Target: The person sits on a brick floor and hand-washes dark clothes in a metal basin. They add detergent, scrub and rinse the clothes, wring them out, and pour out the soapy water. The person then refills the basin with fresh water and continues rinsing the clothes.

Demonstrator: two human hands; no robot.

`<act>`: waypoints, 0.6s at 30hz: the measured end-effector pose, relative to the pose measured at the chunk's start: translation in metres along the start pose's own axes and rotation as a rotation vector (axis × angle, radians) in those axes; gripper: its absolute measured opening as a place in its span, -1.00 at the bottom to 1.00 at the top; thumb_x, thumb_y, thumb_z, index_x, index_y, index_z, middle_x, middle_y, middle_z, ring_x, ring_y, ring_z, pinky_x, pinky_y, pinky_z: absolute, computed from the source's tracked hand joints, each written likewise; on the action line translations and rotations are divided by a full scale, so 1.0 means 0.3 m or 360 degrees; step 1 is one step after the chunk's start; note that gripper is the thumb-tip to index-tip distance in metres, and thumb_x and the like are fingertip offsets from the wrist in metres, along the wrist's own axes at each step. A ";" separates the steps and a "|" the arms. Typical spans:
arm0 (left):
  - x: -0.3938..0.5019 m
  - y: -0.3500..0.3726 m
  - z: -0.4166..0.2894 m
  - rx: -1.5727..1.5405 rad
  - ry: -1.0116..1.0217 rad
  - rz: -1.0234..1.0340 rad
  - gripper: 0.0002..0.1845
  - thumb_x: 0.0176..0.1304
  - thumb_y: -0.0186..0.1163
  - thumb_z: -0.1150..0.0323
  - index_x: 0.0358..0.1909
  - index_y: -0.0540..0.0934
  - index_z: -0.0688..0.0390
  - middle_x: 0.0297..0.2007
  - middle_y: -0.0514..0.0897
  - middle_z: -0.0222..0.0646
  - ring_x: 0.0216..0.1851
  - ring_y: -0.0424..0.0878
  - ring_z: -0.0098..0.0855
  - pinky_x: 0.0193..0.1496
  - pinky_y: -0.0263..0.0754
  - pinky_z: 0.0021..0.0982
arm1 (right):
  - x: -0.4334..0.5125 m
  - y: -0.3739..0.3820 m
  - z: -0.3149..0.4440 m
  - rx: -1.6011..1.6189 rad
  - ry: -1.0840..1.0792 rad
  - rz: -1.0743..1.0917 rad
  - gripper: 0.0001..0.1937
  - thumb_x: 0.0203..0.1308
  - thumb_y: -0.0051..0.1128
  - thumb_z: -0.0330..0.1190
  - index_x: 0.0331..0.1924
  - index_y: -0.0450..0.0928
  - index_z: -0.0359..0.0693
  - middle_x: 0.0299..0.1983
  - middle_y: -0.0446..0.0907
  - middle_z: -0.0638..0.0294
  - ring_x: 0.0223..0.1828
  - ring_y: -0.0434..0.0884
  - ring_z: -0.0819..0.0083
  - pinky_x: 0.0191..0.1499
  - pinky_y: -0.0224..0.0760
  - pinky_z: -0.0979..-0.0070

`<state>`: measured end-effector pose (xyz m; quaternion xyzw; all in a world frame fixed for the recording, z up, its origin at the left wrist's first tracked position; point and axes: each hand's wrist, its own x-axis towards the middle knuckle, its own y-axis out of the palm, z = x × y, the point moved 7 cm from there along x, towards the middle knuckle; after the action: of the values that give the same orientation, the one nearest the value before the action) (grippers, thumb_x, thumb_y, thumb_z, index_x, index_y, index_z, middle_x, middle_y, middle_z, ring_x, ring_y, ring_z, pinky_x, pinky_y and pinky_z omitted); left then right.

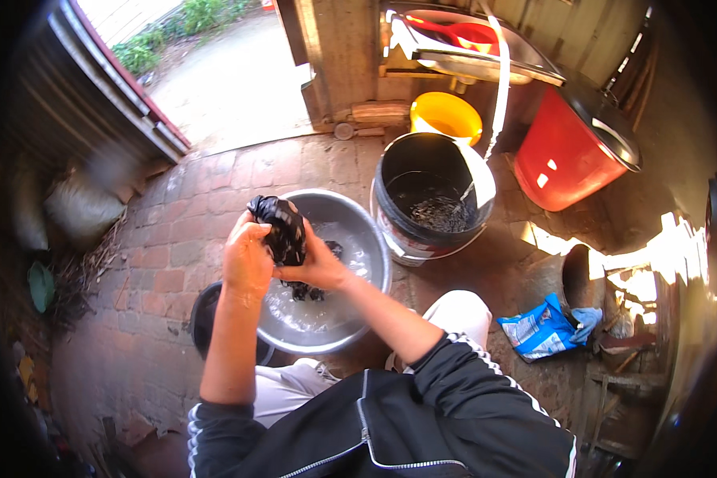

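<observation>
A bunched wet black cloth point(284, 233) is gripped between my two hands above the left part of a round metal basin point(380, 263). My left hand point(248, 257) holds it from the left, thumb laid across its side. From the right and below, my right hand point(316, 260) presses against the same cloth. Clear water point(334, 319) lies in the basin. More dark material point(305, 291) shows in the water under my hands, partly hidden by them. Whether it joins the held cloth I cannot tell.
A dark bucket of water point(394, 239) stands right of the basin, with a white hose point(502, 77) running into it. Behind it is a yellow bucket point(445, 116). A red bin point(564, 155) and a blue plastic bag point(541, 328) are at right. A black tub point(206, 319) sits left of the basin.
</observation>
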<state>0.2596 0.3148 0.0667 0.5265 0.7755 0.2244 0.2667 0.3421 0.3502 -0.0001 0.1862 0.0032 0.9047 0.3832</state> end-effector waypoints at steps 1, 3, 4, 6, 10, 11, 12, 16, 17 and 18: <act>0.032 -0.018 0.017 0.0172 -0.0118 0.0089 -0.66 0.05 -0.02 0.53 -0.07 0.46 0.30 -0.20 0.60 -0.23 -0.17 0.57 -0.36 0.02 0.43 -0.40 | -0.003 -0.002 -0.045 0.0182 0.0139 -0.0127 -0.08 -0.17 0.50 -0.20 0.30 0.17 -0.26 0.15 0.41 0.12 0.15 0.42 0.36 0.21 0.26 0.46; 0.130 -0.135 0.080 0.0521 -0.0345 0.0254 -0.75 0.19 -0.01 0.45 -0.11 0.50 0.28 -0.20 0.61 -0.21 -0.15 0.59 -0.35 0.02 0.46 -0.33 | -0.060 0.016 -0.213 0.0827 0.0906 -0.0063 -0.41 -0.07 0.41 -0.26 0.09 0.43 -0.25 -0.05 0.57 0.21 -0.01 0.54 0.46 0.10 0.36 0.52; 0.162 -0.249 0.109 0.0699 -0.0476 0.0072 -0.74 0.31 0.06 0.28 -0.13 0.52 0.28 -0.21 0.62 -0.20 -0.20 0.60 -0.39 -0.07 0.49 -0.36 | -0.084 0.031 -0.238 0.1213 0.0965 -0.0071 -0.63 0.02 0.29 -0.34 -0.06 0.54 -0.23 -0.17 0.64 0.21 -0.16 0.61 0.46 0.02 0.43 0.53; 0.187 -0.295 0.114 0.1114 -0.0664 0.0056 -0.62 0.34 0.06 0.15 -0.08 0.50 0.29 -0.20 0.61 -0.18 -0.19 0.60 -0.41 -0.15 0.50 -0.37 | -0.140 0.012 -0.295 0.1601 0.1174 -0.0088 -0.60 0.13 0.10 -0.34 0.06 0.45 -0.28 -0.10 0.63 0.06 -0.11 0.64 0.34 -0.01 0.52 0.37; 0.212 -0.529 0.225 0.0836 -0.0603 0.0022 -0.31 0.24 0.05 -0.20 0.12 0.42 0.22 0.04 0.53 -0.17 -0.01 0.56 -0.37 -0.01 0.48 -0.37 | -0.167 0.017 -0.259 0.1801 0.1255 -0.0022 -0.53 0.17 -0.02 -0.28 0.14 0.37 -0.34 -0.04 0.60 -0.04 -0.15 0.66 0.30 -0.03 0.54 0.38; 0.201 -0.510 0.276 0.0568 -0.0537 0.0049 -0.26 0.21 0.04 -0.25 0.15 0.41 0.20 0.08 0.51 -0.18 0.02 0.54 -0.36 0.03 0.47 -0.36 | -0.163 0.014 -0.252 0.1814 0.1227 0.0012 -0.53 0.17 -0.02 -0.28 0.15 0.36 -0.34 -0.03 0.59 -0.05 -0.15 0.66 0.30 -0.04 0.54 0.40; 0.163 -0.403 0.302 0.0412 -0.0445 0.0202 -0.07 0.06 0.02 -0.41 0.26 0.31 0.15 0.15 0.46 -0.24 0.14 0.46 -0.28 0.17 0.40 -0.25 | -0.153 0.031 -0.217 0.1867 0.1246 0.0045 -0.58 0.17 0.02 -0.27 0.06 0.45 -0.35 -0.08 0.62 0.01 -0.22 0.66 0.37 -0.12 0.55 0.47; 0.154 -0.230 0.371 -0.0562 -0.0421 0.0650 0.10 0.00 0.18 -0.33 0.41 -0.01 0.17 0.26 0.28 0.05 0.25 0.31 0.03 0.27 0.25 0.10 | -0.173 0.084 -0.183 0.1917 0.1387 0.0121 -0.54 0.19 0.00 -0.28 0.13 0.38 -0.38 0.00 0.58 -0.04 -0.15 0.65 0.24 0.02 0.47 0.40; 0.156 -0.196 0.342 -0.0579 -0.0368 0.0648 -0.01 0.10 0.25 -0.14 0.41 0.01 0.17 0.23 0.34 0.03 0.24 0.36 -0.03 0.27 0.28 0.05 | -0.181 0.086 -0.186 0.1890 0.1401 0.0177 -0.53 0.20 0.02 -0.25 0.13 0.38 -0.36 -0.04 0.60 0.01 -0.16 0.65 0.29 -0.05 0.51 0.44; 0.176 -0.225 0.330 -0.0498 -0.0312 0.0612 -0.13 0.16 0.26 0.11 0.40 0.04 0.19 0.06 0.50 -0.08 0.12 0.48 -0.17 0.24 0.35 -0.04 | -0.181 0.088 -0.187 0.1795 0.1348 0.0227 -0.54 0.20 0.05 -0.23 0.12 0.39 -0.33 -0.14 0.59 0.08 -0.22 0.63 0.37 -0.13 0.51 0.49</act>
<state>0.2608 0.3477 -0.0601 0.6356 0.5875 0.3361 0.3713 0.3394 0.3017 -0.0666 -0.0118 0.6078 0.7826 0.1340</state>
